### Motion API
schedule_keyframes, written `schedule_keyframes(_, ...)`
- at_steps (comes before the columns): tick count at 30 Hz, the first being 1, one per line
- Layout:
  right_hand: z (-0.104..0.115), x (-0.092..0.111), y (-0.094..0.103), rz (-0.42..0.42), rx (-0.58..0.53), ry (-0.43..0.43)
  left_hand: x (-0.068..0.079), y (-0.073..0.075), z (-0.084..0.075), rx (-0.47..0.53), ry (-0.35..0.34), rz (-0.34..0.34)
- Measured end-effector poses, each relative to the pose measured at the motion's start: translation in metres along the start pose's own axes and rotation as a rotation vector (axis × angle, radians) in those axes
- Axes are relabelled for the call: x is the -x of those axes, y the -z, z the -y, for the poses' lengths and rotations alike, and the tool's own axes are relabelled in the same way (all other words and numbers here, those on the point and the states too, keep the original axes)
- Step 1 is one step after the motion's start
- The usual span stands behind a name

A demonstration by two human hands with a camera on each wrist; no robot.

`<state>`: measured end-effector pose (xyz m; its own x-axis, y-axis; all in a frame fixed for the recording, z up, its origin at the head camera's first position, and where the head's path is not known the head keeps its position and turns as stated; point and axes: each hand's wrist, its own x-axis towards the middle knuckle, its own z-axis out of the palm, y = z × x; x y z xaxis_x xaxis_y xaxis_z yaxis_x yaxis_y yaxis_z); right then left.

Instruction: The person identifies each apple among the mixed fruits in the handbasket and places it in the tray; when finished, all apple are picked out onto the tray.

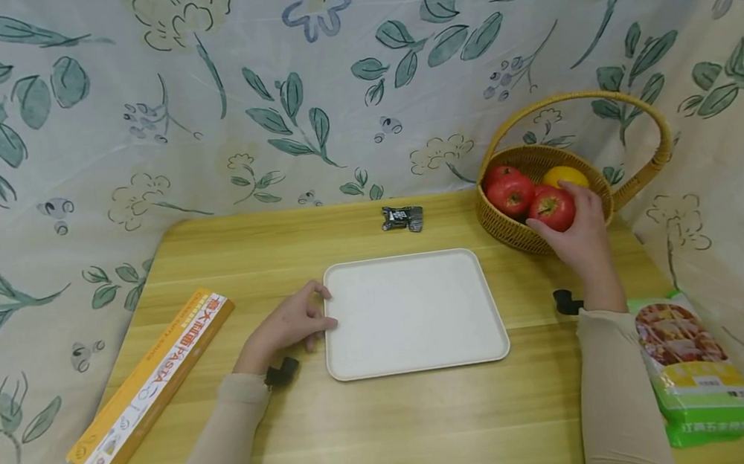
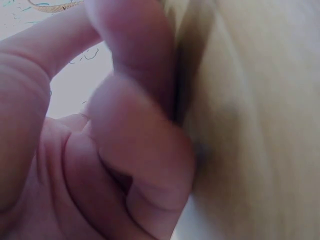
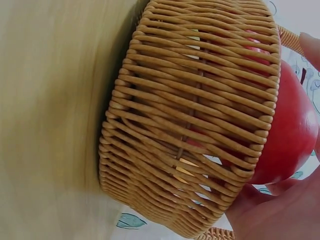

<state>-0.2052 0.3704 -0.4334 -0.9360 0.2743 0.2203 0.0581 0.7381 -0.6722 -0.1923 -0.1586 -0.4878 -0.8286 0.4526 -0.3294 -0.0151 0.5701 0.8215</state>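
Observation:
My right hand [image 1: 578, 234] reaches over the near rim of a wicker basket [image 1: 513, 232] and grips a red apple [image 1: 552, 209], thumb on its left side and fingers round its right. The right wrist view shows this apple [image 3: 292, 130] bulging above the woven wall. More red apples [image 1: 511, 193] and a yellow fruit [image 1: 565, 177] lie in the basket. At the left edge of a white rectangular tray [image 1: 413, 314], my left hand [image 1: 291, 320] holds the rim with thumb and forefinger. Its other fingers [image 2: 145, 135] are curled low by the tabletop.
A small black wrapped packet [image 1: 402, 218] lies behind the tray. An orange pasta box [image 1: 154, 380] lies slanted at the left. By the right forearm is a green-and-clear food bag [image 1: 702, 372]. A floral cloth [image 1: 307, 119] hangs behind the wooden table [image 1: 391, 432].

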Motion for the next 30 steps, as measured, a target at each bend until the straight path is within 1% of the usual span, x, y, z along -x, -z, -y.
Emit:
schedule_keyframes(9,-0.0031,-0.0015,-0.0018,0.021,0.022,-0.032,0.0003,-0.0001,0.0007,0.003,-0.005,0.003)
schedule_keyframes(16,-0.0017,-0.002,-0.0014,0.017,0.018,-0.044,-0.0015,0.0005,0.0026,0.014,-0.006,0.012)
schedule_keyframes(23,0.0002,-0.0025,-0.001,0.016,0.011,-0.052,0.0002,0.0011,0.0014,0.043,0.002,0.028)
schedule_keyframes(30,-0.0017,-0.0014,-0.0023,-0.008,-0.018,-0.073,0.0012,0.0015,-0.0001,0.034,0.002,0.035)
